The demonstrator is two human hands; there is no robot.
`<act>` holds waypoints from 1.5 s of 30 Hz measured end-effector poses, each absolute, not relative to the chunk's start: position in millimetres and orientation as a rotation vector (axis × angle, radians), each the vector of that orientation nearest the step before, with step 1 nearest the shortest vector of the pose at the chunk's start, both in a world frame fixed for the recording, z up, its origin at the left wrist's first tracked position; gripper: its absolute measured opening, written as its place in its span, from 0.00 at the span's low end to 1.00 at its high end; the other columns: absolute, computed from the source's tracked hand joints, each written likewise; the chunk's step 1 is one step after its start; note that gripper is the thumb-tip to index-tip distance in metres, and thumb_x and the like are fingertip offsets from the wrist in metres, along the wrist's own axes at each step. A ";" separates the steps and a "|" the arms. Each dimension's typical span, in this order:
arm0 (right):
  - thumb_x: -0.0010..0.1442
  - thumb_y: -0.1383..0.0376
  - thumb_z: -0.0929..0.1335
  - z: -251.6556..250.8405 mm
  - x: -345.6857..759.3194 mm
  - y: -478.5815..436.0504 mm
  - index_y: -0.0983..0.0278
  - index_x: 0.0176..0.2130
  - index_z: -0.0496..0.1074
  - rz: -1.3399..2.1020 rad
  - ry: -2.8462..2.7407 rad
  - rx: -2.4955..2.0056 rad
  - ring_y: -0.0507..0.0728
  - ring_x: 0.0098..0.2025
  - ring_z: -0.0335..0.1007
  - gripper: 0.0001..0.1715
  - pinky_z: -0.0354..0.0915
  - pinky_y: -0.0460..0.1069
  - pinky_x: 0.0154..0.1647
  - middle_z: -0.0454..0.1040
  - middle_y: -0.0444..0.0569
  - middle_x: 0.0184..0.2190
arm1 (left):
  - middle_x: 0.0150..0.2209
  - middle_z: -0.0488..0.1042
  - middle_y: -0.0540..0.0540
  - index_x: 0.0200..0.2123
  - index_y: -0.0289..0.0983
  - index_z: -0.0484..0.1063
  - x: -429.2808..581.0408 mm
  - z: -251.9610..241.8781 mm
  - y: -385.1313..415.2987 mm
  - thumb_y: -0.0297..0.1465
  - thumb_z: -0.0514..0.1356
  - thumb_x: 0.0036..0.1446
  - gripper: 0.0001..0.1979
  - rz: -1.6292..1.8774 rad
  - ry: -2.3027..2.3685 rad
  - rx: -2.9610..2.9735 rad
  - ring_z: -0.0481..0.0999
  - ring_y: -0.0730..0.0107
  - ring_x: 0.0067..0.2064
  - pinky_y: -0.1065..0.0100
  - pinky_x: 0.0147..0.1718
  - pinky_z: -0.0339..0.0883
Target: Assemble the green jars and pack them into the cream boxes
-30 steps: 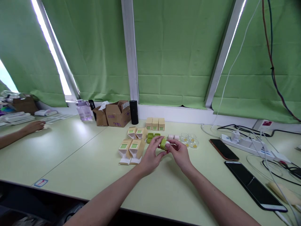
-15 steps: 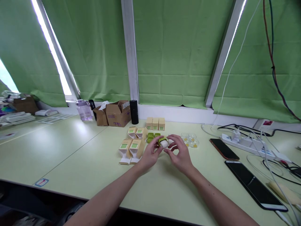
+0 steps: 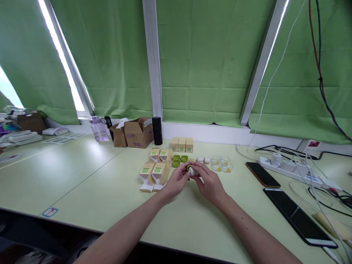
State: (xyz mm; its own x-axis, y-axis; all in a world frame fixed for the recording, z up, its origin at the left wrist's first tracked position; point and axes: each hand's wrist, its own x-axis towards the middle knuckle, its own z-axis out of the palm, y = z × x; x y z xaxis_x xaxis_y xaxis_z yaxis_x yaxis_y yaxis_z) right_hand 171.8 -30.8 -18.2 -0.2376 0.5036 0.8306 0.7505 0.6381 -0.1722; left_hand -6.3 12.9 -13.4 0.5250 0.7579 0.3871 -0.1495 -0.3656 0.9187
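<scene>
Fingers (image 3: pixel 182 171) of my left hand (image 3: pixel 176 182) are closed on a small green piece (image 3: pixel 188 167), and those of my right hand (image 3: pixel 210 184) grip the white piece (image 3: pixel 193 172) that meets it, so both sit between my hands over the table (image 3: pixel 90 187). Just beyond lie green containers (image 3: pixel 176 163), with white cylinders (image 3: pixel 203 160) to their right and clear cups (image 3: pixel 227 168) with yellow bottoms past those. On my left are four cartons (image 3: pixel 160 171) with open flaps; three small boxes (image 3: pixel 182 145) line up farther back. Two phones (image 3: pixel 263 174) lie well to my right, near a power strip (image 3: pixel 297 171).
</scene>
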 end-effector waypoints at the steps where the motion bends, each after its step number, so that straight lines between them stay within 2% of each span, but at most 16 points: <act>1: 0.70 0.70 0.64 -18.2 171.8 -30.6 0.61 0.61 0.69 -0.326 -1.906 -0.988 0.61 0.56 0.77 0.21 0.78 0.56 0.53 0.76 0.57 0.57 | 0.54 0.75 0.36 0.62 0.38 0.68 -5.3 -13.8 12.5 0.44 0.61 0.65 0.26 1.063 0.531 1.688 0.77 0.58 0.51 0.57 0.51 0.74; 8: 0.71 0.70 0.62 -16.0 169.5 -30.9 0.62 0.62 0.69 -0.384 -1.904 -0.966 0.61 0.55 0.78 0.22 0.78 0.55 0.51 0.77 0.59 0.57 | 0.56 0.75 0.36 0.59 0.36 0.69 3.6 -21.4 15.5 0.37 0.62 0.65 0.22 1.186 0.559 1.685 0.75 0.57 0.57 0.54 0.59 0.70; 14: 0.70 0.71 0.62 -14.5 166.4 -30.7 0.63 0.61 0.70 -0.458 -1.915 -0.974 0.62 0.54 0.78 0.22 0.79 0.54 0.46 0.78 0.60 0.55 | 0.55 0.76 0.38 0.58 0.38 0.71 5.1 -21.1 17.7 0.33 0.62 0.63 0.20 1.221 0.601 1.718 0.75 0.58 0.58 0.55 0.60 0.70; 19: 0.71 0.70 0.62 -15.7 167.9 -31.2 0.61 0.63 0.68 -0.436 -1.919 -0.993 0.62 0.55 0.78 0.24 0.78 0.56 0.52 0.77 0.59 0.56 | 0.59 0.74 0.36 0.63 0.38 0.67 0.1 -19.8 13.8 0.38 0.60 0.66 0.25 1.180 0.564 1.701 0.74 0.56 0.60 0.54 0.60 0.69; 21: 0.71 0.70 0.62 -16.8 168.8 -31.3 0.61 0.63 0.68 -0.433 -1.926 -1.001 0.61 0.55 0.78 0.24 0.78 0.55 0.51 0.77 0.59 0.56 | 0.61 0.72 0.35 0.66 0.38 0.64 -2.2 -19.0 12.0 0.41 0.60 0.67 0.28 1.137 0.536 1.712 0.74 0.55 0.60 0.54 0.60 0.69; 24: 0.69 0.72 0.61 -19.4 168.6 -30.7 0.61 0.63 0.69 -0.439 -1.934 -1.026 0.61 0.53 0.78 0.25 0.79 0.55 0.48 0.77 0.59 0.56 | 0.64 0.69 0.34 0.65 0.39 0.65 -3.8 -17.4 10.0 0.42 0.63 0.65 0.30 1.102 0.574 1.769 0.73 0.53 0.60 0.54 0.60 0.68; 31: 0.68 0.73 0.62 -25.7 165.4 -29.2 0.61 0.64 0.68 -0.466 -1.926 -1.046 0.62 0.53 0.78 0.28 0.79 0.55 0.47 0.75 0.60 0.57 | 0.53 0.77 0.37 0.64 0.39 0.67 -0.9 -16.6 9.6 0.46 0.63 0.64 0.30 1.092 0.658 1.776 0.77 0.58 0.51 0.56 0.53 0.73; 35: 0.68 0.72 0.62 -27.0 165.5 -28.9 0.61 0.65 0.68 -0.486 -1.925 -1.062 0.62 0.51 0.79 0.29 0.80 0.54 0.43 0.75 0.60 0.56 | 0.48 0.79 0.38 0.63 0.38 0.69 -0.2 -19.7 11.9 0.45 0.64 0.64 0.29 1.139 0.626 1.769 0.77 0.57 0.51 0.54 0.54 0.73; 45: 0.68 0.73 0.62 -26.2 165.2 -29.1 0.62 0.62 0.70 -0.500 -1.932 -1.081 0.61 0.49 0.80 0.25 0.79 0.53 0.41 0.76 0.60 0.56 | 0.44 0.79 0.39 0.63 0.37 0.69 0.0 -20.3 11.4 0.43 0.63 0.65 0.28 1.105 0.586 1.723 0.77 0.56 0.52 0.52 0.57 0.71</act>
